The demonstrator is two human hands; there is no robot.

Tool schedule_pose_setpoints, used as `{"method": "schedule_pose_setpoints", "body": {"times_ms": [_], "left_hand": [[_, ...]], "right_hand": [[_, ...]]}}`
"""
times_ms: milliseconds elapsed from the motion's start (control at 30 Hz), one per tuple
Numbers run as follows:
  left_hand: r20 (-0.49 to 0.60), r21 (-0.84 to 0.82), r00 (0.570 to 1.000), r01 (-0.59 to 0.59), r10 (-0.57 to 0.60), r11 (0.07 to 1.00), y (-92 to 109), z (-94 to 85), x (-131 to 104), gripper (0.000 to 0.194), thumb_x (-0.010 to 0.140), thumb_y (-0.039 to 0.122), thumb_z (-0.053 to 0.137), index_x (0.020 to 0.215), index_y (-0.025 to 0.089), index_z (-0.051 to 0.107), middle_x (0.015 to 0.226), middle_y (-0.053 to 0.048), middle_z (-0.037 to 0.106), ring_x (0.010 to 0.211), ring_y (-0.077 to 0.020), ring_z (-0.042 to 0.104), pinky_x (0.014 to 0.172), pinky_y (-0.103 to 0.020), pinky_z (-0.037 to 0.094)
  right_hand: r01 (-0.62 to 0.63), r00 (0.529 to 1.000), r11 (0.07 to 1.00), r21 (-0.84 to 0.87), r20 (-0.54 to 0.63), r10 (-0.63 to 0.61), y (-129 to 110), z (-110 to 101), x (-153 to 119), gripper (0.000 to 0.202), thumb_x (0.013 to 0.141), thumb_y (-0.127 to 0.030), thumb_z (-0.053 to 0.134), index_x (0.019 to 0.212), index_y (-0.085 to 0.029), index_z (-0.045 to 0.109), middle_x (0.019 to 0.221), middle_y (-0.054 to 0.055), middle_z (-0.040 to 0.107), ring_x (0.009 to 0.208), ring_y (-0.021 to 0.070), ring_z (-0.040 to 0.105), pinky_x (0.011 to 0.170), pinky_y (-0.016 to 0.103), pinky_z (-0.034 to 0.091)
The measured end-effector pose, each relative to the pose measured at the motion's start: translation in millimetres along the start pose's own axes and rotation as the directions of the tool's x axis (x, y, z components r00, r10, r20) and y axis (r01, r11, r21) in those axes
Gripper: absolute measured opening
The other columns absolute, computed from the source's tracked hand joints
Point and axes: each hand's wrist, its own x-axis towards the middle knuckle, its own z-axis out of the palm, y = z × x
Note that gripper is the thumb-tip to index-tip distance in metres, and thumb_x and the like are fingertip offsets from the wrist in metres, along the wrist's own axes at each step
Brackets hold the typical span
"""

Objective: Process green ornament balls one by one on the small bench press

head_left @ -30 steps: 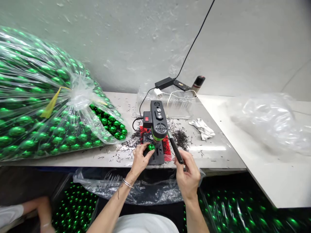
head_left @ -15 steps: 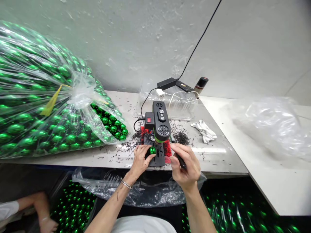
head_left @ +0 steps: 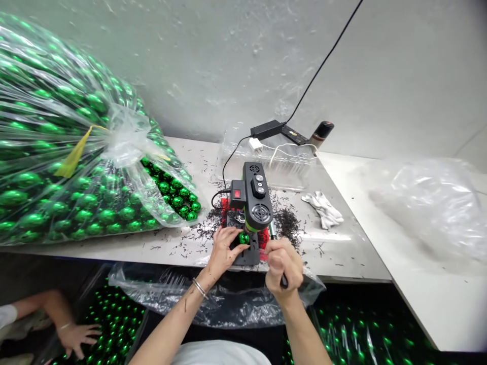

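Observation:
A small black bench drill press (head_left: 254, 195) with a red switch stands near the table's front edge. My left hand (head_left: 225, 249) pinches a shiny green ball (head_left: 244, 238), like a Christmas bauble, on the press's slotted base (head_left: 246, 257), right below its head. What touches the ball's top is hidden by the head. To the right of the press, my right hand (head_left: 283, 264) is wrapped round its black lever handle (head_left: 283, 282). Dark shavings (head_left: 286, 221) lie scattered around the base, over red material (head_left: 263, 243).
A big clear bag (head_left: 72, 152) of green baubles fills the left, its mouth open toward the press. White gloves (head_left: 324, 209), a clear plastic tray (head_left: 291, 175) and a power adapter (head_left: 267, 130) lie behind. A co-worker's hand (head_left: 78, 337) spreads over baubles (head_left: 114, 314) at lower left.
My right hand has closed from a loose hold into a fist round the lever handle. My left hand stays on the ball. The co-worker's hand has opened out over the baubles.

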Motion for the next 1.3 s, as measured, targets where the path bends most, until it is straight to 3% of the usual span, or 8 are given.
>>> {"method": "schedule_pose_setpoints", "body": {"times_ms": [233,633,867,933,1000,1100,1300], "left_hand": [[-0.005,0.003,1.000,-0.017,0.017,1.000,-1,1.0,-1,0.032,0.085,0.038,0.073,0.113,0.022,0.071,0.113,-0.010,0.073,0.112,-0.0290,0.064,0.111,-0.058,0.038],[-0.012,0.016,1.000,-0.024,0.024,1.000,0,2.7,-1,0.032,0.085,0.034,0.074,0.113,0.020,0.070,0.114,-0.012,0.073,0.113,-0.0293,0.064,0.111,-0.059,0.038],[-0.016,-0.004,1.000,0.004,-0.004,1.000,3,5.3,3,0.033,0.082,0.033,0.077,0.112,0.021,0.070,0.113,-0.010,0.074,0.114,-0.0285,0.064,0.111,-0.059,0.039],[-0.020,-0.022,1.000,0.015,-0.015,1.000,4,4.5,5,0.033,0.080,0.032,0.079,0.110,0.020,0.071,0.113,-0.011,0.074,0.113,-0.0292,0.065,0.109,-0.059,0.040],[-0.032,-0.056,0.999,0.036,-0.038,0.998,7,-0.4,3,0.033,0.080,0.031,0.079,0.109,0.020,0.071,0.112,-0.011,0.073,0.111,-0.0295,0.065,0.105,-0.056,0.046],[-0.040,-0.102,0.998,0.043,-0.048,0.994,17,-16.4,-13,0.033,0.084,0.033,0.075,0.114,0.020,0.069,0.113,-0.012,0.071,0.112,-0.0293,0.064,0.100,-0.052,0.051],[0.150,-0.122,0.987,-0.039,0.057,0.992,39,-43.6,-75,0.037,0.090,0.035,0.067,0.124,0.023,0.061,0.118,-0.013,0.069,0.113,-0.0285,0.064,0.099,-0.046,0.053]], "right_hand": [[0.093,0.994,0.994,-0.051,-0.061,-0.096,26,19,-40,0.031,0.100,-0.021,0.033,0.072,-0.021,0.046,0.070,0.002,0.054,0.061,0.0134,0.047,0.063,0.033,0.045],[0.072,0.995,0.997,-0.035,-0.072,-0.075,27,24,-45,0.026,0.098,-0.017,0.031,0.077,-0.023,0.045,0.074,0.000,0.052,0.064,0.0148,0.056,0.070,0.036,0.050],[0.110,0.992,0.994,-0.017,-0.056,-0.110,15,16,-25,0.026,0.095,-0.012,0.036,0.074,-0.022,0.047,0.071,0.000,0.053,0.062,0.0141,0.053,0.061,0.031,0.047],[0.053,0.996,0.999,0.003,-0.070,-0.052,5,10,-8,0.027,0.095,-0.010,0.037,0.073,-0.021,0.047,0.069,0.000,0.052,0.062,0.0132,0.052,0.057,0.028,0.043],[-0.081,0.993,0.996,0.027,-0.081,0.083,-6,4,11,0.029,0.095,-0.009,0.039,0.070,-0.021,0.047,0.066,-0.001,0.051,0.061,0.0124,0.053,0.056,0.027,0.040],[-0.224,0.971,0.971,0.078,-0.070,0.229,-17,-1,33,0.032,0.097,-0.013,0.044,0.065,-0.021,0.046,0.063,-0.002,0.050,0.060,0.0115,0.052,0.057,0.028,0.039],[-0.235,0.962,0.968,0.089,-0.122,0.245,-21,4,31,0.034,0.098,-0.017,0.044,0.064,-0.021,0.046,0.062,-0.002,0.050,0.059,0.0123,0.052,0.057,0.029,0.039]]}}
